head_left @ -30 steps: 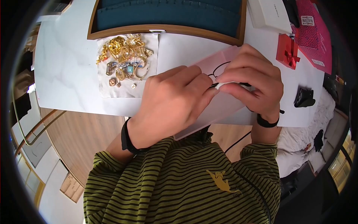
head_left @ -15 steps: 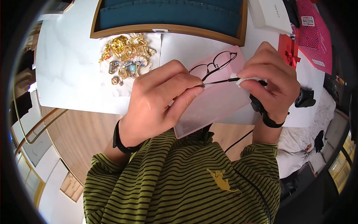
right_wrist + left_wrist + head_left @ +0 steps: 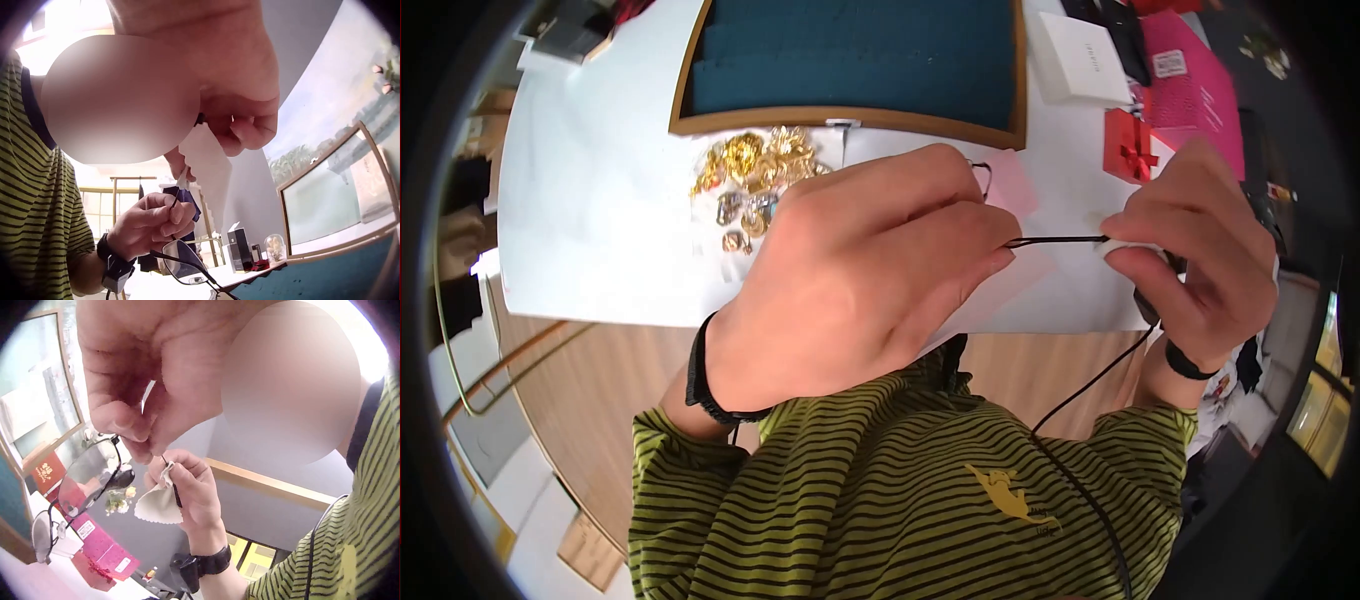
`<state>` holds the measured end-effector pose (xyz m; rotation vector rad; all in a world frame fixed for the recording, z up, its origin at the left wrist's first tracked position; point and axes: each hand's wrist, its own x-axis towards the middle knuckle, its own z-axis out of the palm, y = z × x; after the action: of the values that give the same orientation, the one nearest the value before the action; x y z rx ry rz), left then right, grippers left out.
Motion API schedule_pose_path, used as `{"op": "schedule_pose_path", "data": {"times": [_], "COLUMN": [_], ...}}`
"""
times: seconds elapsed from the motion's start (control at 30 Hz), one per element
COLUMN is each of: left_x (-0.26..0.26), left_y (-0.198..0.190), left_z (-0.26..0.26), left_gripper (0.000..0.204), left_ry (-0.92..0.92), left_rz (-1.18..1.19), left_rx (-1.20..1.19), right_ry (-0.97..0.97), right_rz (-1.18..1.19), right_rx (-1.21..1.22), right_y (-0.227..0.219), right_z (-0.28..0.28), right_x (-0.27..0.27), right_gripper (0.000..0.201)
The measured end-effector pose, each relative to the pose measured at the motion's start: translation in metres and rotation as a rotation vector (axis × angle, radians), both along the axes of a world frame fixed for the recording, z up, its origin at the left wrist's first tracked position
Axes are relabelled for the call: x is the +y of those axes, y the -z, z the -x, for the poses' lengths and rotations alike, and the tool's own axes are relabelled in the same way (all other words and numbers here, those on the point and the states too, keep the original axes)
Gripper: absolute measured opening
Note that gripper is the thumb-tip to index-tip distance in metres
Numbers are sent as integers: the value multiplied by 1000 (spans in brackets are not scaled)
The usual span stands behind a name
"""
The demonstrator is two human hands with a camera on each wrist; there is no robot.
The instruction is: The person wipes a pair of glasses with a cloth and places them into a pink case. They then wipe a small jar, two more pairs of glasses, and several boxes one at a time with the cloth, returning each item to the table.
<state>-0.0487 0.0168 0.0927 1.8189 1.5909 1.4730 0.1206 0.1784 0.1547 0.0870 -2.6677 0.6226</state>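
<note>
Between the thumb and fingers of my left hand (image 3: 870,265) is a pinched pair of thin dark-framed eyeglasses (image 3: 87,478), held by one temple near the hinge. Both lenses show in the left wrist view; in the head view the left hand hides most of the frame. My right hand (image 3: 1210,250) pinches a white scalloped-edge cloth (image 3: 159,505) around the far end of that temple (image 3: 1060,239). The temple stretches between the two hands, above the table. A pink translucent tray (image 3: 1012,180) lies under the hands, partly covered by them.
Gold jewelry (image 3: 775,160) lies in a pile on a white cloth left of the hands. Behind it stands a wooden case (image 3: 850,120) lined in teal. A white box (image 3: 1080,65), a red gift box (image 3: 1128,145) and a pink bag (image 3: 1195,95) sit at the back right.
The hands have moved apart, the right one sliding rightward with the cloth along the temple. The left hand has moved closer to the head camera, and the head view has shifted.
</note>
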Motion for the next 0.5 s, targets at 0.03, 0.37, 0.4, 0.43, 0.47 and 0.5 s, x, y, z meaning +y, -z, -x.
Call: {"op": "schedule_pose_path", "data": {"times": [0.03,0.37,0.4,0.43,0.47,0.5], "left_x": [3,23,20,20,17,14], "left_y": [-2,-34,-36,-40,-42,-43], "left_z": [3,50,52,53,54,55], "left_gripper": [14,15,15,15,15,15], "left_ry": [28,212,211,194,177,174], "left_rz": [-26,76,75,75,70,69], "left_rx": [10,-17,-13,-11,-11,-12], "right_ry": [26,114,114,130,146,143], "right_rz": [-25,-144,-146,-131,-121,-122], "right_rx": [1,40,44,40,32,32], "right_y": [-7,-42,-42,-42,-42,-42], "right_z": [-1,4,6,7,8,10], "right_x": [-1,-1,-3,-4,-6,-9], "right_gripper": [25,20,20,20,20,20]}}
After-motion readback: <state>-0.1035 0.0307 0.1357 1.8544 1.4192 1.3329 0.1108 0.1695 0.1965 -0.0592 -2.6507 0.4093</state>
